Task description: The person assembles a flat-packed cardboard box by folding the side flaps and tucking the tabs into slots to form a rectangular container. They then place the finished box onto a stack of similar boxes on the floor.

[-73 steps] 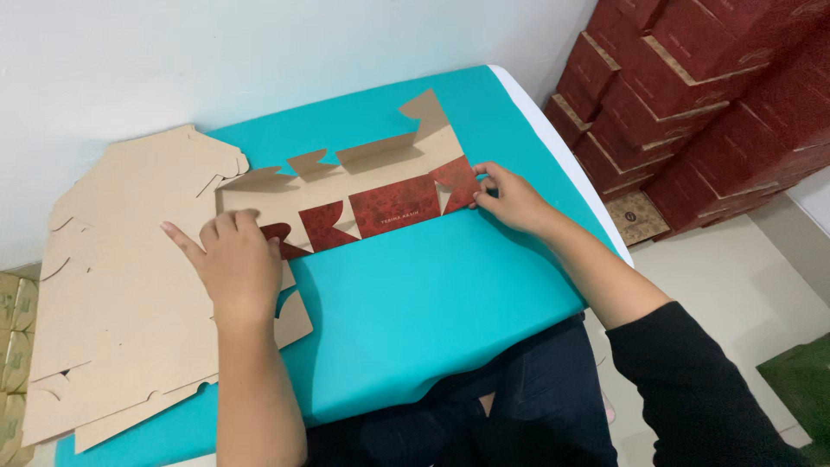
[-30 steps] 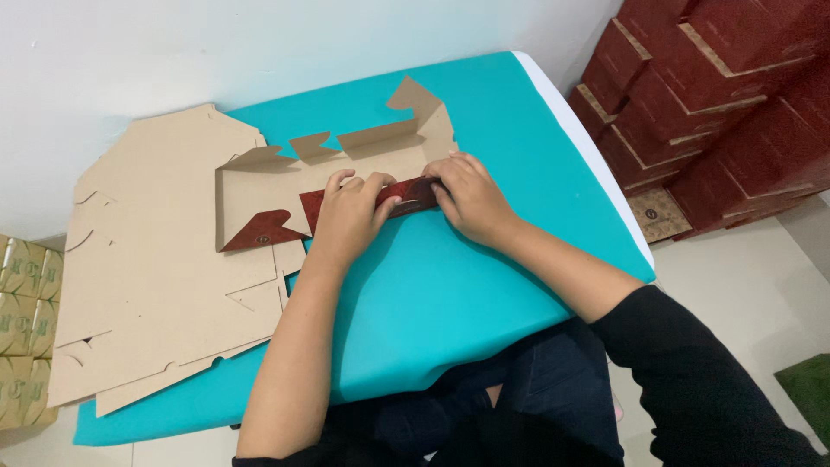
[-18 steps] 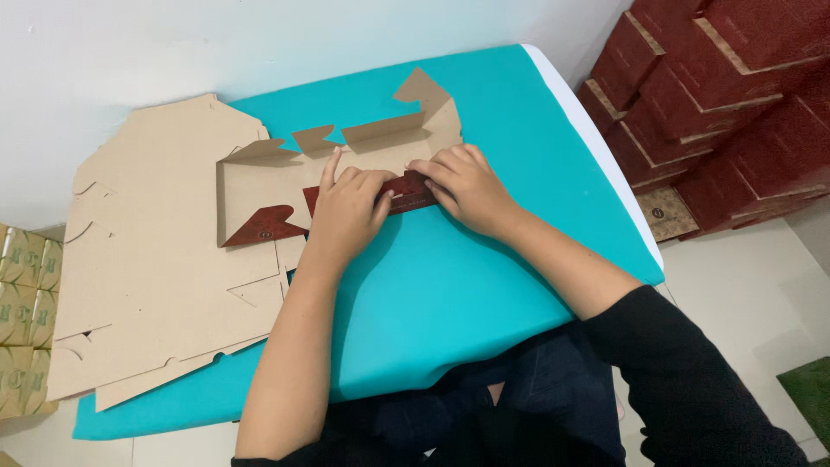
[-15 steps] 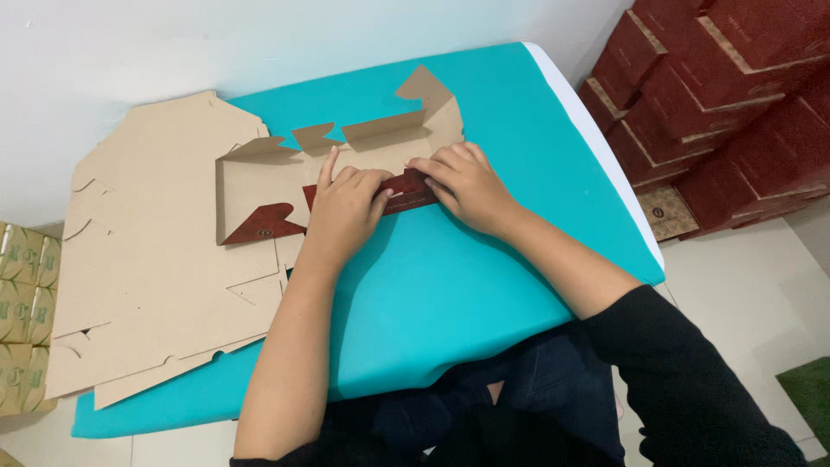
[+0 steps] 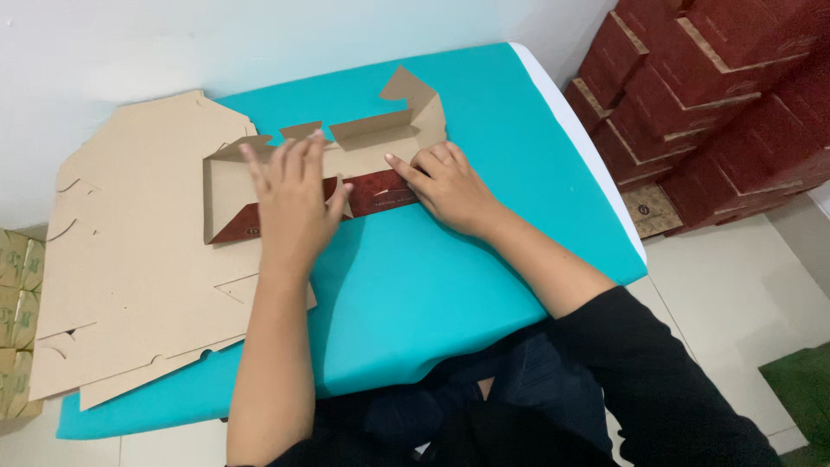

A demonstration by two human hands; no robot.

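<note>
A half-folded cardboard box blank (image 5: 372, 138), brown inside and dark red on its near flap (image 5: 380, 192), lies on the teal table (image 5: 484, 112). My left hand (image 5: 294, 203) rests flat on the box's left middle with fingers spread, pressing the near flap. On the right part of the red flap my right hand (image 5: 445, 186) presses down with its fingers, index pointing left. Both hands touch the box; neither grips it.
A stack of flat brown cardboard blanks (image 5: 130, 259) covers the table's left part. Stacked dark red boxes (image 5: 718, 86) stand on the floor at the right. Yellowish packages (image 5: 17, 294) show at the left edge. A white wall runs behind the table.
My left hand has slid left along the box and spread flat. The right hand has stayed on the red flap. The view shifted slightly.
</note>
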